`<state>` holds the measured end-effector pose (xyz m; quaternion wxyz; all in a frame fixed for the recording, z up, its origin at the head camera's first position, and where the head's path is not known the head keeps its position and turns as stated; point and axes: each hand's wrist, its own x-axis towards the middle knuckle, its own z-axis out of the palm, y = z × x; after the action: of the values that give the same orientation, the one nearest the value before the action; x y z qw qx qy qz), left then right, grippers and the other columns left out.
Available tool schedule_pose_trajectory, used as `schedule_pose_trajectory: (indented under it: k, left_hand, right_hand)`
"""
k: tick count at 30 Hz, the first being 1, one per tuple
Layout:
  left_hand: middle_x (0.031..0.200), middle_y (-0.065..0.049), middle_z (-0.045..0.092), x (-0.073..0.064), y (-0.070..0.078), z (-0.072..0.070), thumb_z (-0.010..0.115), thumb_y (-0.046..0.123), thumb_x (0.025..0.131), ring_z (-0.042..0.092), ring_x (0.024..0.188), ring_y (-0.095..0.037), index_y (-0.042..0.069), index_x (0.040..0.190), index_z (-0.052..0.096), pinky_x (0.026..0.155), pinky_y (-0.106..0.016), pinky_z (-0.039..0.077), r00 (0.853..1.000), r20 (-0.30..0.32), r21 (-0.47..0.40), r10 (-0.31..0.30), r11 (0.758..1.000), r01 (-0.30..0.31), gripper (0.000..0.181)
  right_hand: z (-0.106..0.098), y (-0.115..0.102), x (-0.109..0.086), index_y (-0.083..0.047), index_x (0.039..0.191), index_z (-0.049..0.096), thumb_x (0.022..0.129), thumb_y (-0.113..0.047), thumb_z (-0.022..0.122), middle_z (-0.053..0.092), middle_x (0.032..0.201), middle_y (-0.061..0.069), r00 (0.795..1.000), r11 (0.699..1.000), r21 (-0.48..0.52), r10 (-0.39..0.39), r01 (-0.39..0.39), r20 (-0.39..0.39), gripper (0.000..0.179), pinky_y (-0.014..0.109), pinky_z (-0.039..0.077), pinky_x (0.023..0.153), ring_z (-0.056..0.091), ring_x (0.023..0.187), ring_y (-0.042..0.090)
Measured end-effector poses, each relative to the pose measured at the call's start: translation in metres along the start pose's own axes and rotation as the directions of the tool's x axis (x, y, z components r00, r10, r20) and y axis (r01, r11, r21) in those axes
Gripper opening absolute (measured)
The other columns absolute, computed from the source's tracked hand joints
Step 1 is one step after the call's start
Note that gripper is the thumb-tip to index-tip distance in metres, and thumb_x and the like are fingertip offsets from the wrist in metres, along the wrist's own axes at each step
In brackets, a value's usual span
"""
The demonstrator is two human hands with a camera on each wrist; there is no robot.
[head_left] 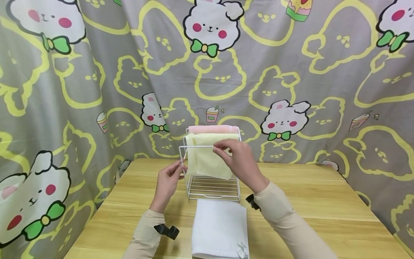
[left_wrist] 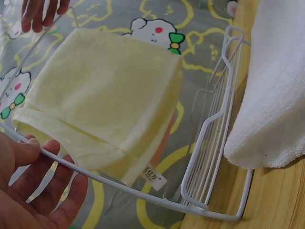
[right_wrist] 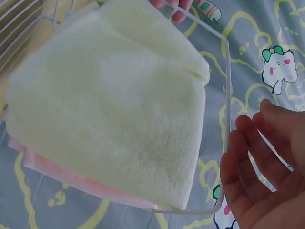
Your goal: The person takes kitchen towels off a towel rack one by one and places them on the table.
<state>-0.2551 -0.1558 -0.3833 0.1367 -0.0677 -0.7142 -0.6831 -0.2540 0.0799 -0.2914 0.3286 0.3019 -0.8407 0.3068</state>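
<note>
A white wire rack [head_left: 213, 197] stands on the table, its front top bar bare. Over the bar behind it hangs a folded yellow towel [head_left: 211, 158], tagged in the left wrist view; a pink towel [head_left: 211, 129] hangs at the back. My left hand [head_left: 169, 180] pinches the rack's left side wire, thumb over it and fingers beneath in the left wrist view. My right hand [head_left: 240, 160] is at the front top bar, its loosely bent fingers [right_wrist: 236, 162] right beside the wire in the right wrist view. A folded white towel [head_left: 220, 228] lies in front of the rack.
The wooden table [head_left: 300, 201] extends to both sides of the rack. Close behind it hangs a grey patterned curtain [head_left: 284, 82], which also runs along the left and right. Black straps with small devices [head_left: 166, 231] sit on both wrists.
</note>
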Motion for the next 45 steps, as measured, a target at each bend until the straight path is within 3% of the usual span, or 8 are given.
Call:
schedule_pose_trajectory:
  k: [8, 15, 18, 22, 31, 39, 45]
  left_hand:
    - [0.102, -0.024, 0.063, 0.001, 0.0, 0.0, 0.057, 0.009, 0.09, 0.059, 0.098, -0.035, 0.006, 0.117, 0.061, 0.08, -0.04, 0.055, 1.0, 0.007, 0.0, 0.011, 1.0, -0.011, 0.027]
    - [0.103, -0.024, 0.063, -0.001, 0.0, -0.001, 0.056, 0.008, 0.091, 0.059, 0.098, -0.035, 0.0, 0.12, 0.058, 0.08, -0.042, 0.054, 1.0, 0.013, 0.004, 0.014, 1.0, -0.014, 0.03]
    - [0.102, -0.022, 0.064, 0.002, -0.009, -0.002, 0.057, 0.011, 0.09, 0.06, 0.098, -0.032, 0.002, 0.12, 0.058, 0.08, -0.04, 0.055, 1.0, 0.011, -0.004, 0.011, 1.0, -0.011, 0.031]
    - [0.1, -0.017, 0.066, 0.008, -0.024, -0.003, 0.06, 0.016, 0.089, 0.062, 0.095, -0.027, 0.006, 0.119, 0.06, 0.077, -0.033, 0.056, 1.0, -0.005, -0.008, 0.015, 1.0, -0.015, 0.032]
    - [0.096, -0.012, 0.067, 0.007, -0.027, -0.003, 0.061, 0.018, 0.089, 0.063, 0.092, -0.021, 0.008, 0.117, 0.062, 0.075, -0.032, 0.057, 0.999, -0.018, 0.003, 0.033, 0.999, -0.033, 0.03]
    - [0.097, -0.013, 0.067, 0.008, -0.026, -0.003, 0.061, 0.019, 0.088, 0.063, 0.092, -0.022, 0.006, 0.119, 0.06, 0.073, -0.031, 0.057, 0.999, -0.019, 0.007, 0.036, 0.999, -0.036, 0.033]
    - [0.099, -0.018, 0.066, 0.008, -0.02, -0.003, 0.06, 0.014, 0.089, 0.061, 0.096, -0.028, 0.004, 0.119, 0.059, 0.077, -0.037, 0.056, 1.0, -0.006, -0.019, 0.003, 1.0, -0.003, 0.032]
  right_hand:
    - [-0.004, 0.005, 0.015, -0.013, 0.093, 0.071, 0.085, -0.027, 0.065, 0.068, 0.084, -0.006, 1.0, 1.0, -0.018, 0.004, -0.004, 0.009, 0.017, 0.023, 0.052, 0.059, 0.06, 0.072, 0.004]
    - [-0.001, 0.014, 0.029, -0.013, 0.093, 0.072, 0.084, -0.026, 0.067, 0.069, 0.09, -0.006, 0.999, 0.999, -0.029, 0.026, -0.025, 0.02, 0.016, 0.032, 0.05, 0.078, 0.061, 0.086, 0.011]
    - [0.001, 0.018, 0.032, -0.014, 0.093, 0.072, 0.083, -0.027, 0.067, 0.069, 0.091, -0.005, 0.998, 0.998, -0.037, 0.05, -0.049, 0.033, 0.017, 0.034, 0.047, 0.084, 0.06, 0.091, 0.015]
    - [0.003, 0.025, 0.036, -0.013, 0.094, 0.072, 0.084, -0.027, 0.067, 0.069, 0.092, -0.004, 0.995, 0.996, -0.036, 0.078, -0.076, 0.063, 0.017, 0.036, 0.046, 0.085, 0.059, 0.092, 0.019]
    - [0.007, 0.039, 0.048, -0.015, 0.097, 0.071, 0.082, -0.03, 0.068, 0.068, 0.098, -0.003, 0.984, 0.992, -0.049, 0.119, -0.113, 0.134, 0.02, 0.035, 0.045, 0.087, 0.057, 0.096, 0.019]
    - [0.01, 0.045, 0.059, -0.019, 0.105, 0.069, 0.081, -0.042, 0.066, 0.067, 0.101, -0.005, 0.941, 0.975, -0.041, 0.221, -0.218, 0.257, 0.033, 0.035, 0.048, 0.087, 0.058, 0.101, 0.018]
    - [0.009, 0.046, 0.064, -0.018, 0.109, 0.068, 0.08, -0.042, 0.068, 0.066, 0.105, -0.004, 0.909, 0.969, -0.025, 0.239, -0.246, 0.342, 0.038, 0.033, 0.051, 0.085, 0.06, 0.099, 0.016]
